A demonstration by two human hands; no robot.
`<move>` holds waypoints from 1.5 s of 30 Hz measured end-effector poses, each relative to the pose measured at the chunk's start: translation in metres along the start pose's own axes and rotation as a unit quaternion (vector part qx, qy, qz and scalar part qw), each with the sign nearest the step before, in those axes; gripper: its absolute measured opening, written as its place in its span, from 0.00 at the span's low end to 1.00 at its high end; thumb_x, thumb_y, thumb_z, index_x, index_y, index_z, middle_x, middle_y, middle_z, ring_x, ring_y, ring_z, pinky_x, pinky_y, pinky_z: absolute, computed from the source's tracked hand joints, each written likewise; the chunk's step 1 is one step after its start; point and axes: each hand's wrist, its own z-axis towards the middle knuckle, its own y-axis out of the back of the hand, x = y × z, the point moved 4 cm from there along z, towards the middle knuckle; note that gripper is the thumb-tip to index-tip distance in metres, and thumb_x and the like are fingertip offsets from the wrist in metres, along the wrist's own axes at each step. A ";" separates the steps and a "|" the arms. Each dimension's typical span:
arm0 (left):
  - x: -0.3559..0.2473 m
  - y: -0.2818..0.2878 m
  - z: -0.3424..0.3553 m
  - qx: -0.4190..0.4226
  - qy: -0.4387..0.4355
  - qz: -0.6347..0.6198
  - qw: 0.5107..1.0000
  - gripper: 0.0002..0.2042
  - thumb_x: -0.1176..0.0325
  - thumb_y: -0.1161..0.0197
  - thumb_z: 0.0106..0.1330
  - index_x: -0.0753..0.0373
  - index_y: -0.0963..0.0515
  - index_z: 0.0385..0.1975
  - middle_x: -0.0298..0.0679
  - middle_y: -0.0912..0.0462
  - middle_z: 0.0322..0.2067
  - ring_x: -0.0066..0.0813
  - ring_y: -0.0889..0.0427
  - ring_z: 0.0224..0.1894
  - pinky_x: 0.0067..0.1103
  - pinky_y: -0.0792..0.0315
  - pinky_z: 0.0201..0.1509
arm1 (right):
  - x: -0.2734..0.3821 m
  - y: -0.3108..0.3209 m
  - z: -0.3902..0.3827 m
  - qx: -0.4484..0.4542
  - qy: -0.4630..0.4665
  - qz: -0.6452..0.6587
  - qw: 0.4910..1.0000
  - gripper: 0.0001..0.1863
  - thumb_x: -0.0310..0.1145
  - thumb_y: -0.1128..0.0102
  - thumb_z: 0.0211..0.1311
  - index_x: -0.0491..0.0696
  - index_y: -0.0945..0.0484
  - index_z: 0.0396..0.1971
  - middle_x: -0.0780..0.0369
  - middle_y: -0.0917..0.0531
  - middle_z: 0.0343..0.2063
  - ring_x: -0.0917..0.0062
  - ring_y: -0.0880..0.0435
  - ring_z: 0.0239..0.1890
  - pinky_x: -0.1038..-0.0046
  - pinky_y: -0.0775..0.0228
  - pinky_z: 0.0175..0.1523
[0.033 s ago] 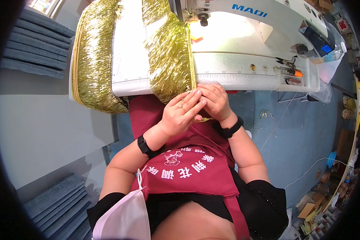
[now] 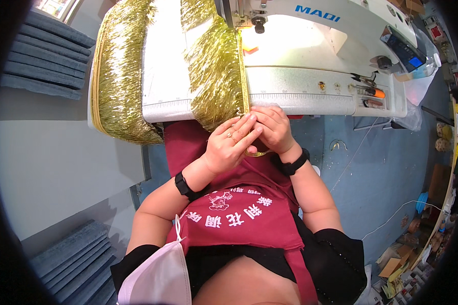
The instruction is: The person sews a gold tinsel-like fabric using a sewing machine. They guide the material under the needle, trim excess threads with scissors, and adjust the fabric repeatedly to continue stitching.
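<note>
A strip of shiny gold tinsel fringe (image 2: 213,76) lies on the sewing machine bed and droops over its front edge. Along its right side runs a narrow gold band (image 2: 244,76), reaching from under the machine head down to my hands. My left hand (image 2: 231,141) is closed at the lower end of this band, fingertips together. Pressed against it, my right hand (image 2: 275,128) pinches the same band from the right. A short loop of the band shows beneath my fingers; the exact grip is hidden.
The white sewing machine (image 2: 361,25) spans the top right. A second gold tinsel length (image 2: 119,66) drapes over the bed's left end. An inset tray (image 2: 387,109) holds small tools, one orange-handled. Grey-blue folded stacks (image 2: 46,56) stand at left, beside a grey panel (image 2: 66,162).
The loop of gold band below my fingers has shifted slightly. Both hands stay in place.
</note>
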 end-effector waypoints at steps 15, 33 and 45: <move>0.005 -0.001 -0.001 -0.002 -0.002 -0.001 1.000 0.23 0.52 0.48 0.79 0.62 0.19 0.59 0.50 0.19 0.62 0.43 0.17 0.62 0.35 0.27 0.64 | -0.004 -0.009 -0.004 -0.016 -0.021 -0.011 1.000 0.06 0.33 0.40 0.64 0.53 0.19 0.39 0.67 0.15 0.50 0.74 0.16 0.56 0.66 0.30 0.59; 0.010 -0.003 0.003 -0.010 0.007 -0.027 1.000 0.22 0.53 0.48 0.79 0.64 0.20 0.60 0.53 0.20 0.62 0.46 0.19 0.63 0.36 0.28 0.67 | -0.006 -0.009 -0.002 -0.023 -0.028 -0.019 0.999 0.07 0.32 0.37 0.62 0.50 0.17 0.40 0.64 0.13 0.48 0.73 0.15 0.54 0.66 0.28 0.57; 0.015 -0.002 0.006 0.001 0.005 -0.014 1.000 0.22 0.53 0.48 0.80 0.64 0.21 0.60 0.52 0.20 0.62 0.44 0.18 0.63 0.35 0.28 0.66 | -0.006 -0.007 0.007 -0.017 -0.029 -0.045 0.998 0.07 0.34 0.39 0.63 0.50 0.17 0.38 0.66 0.13 0.47 0.73 0.15 0.55 0.66 0.29 0.57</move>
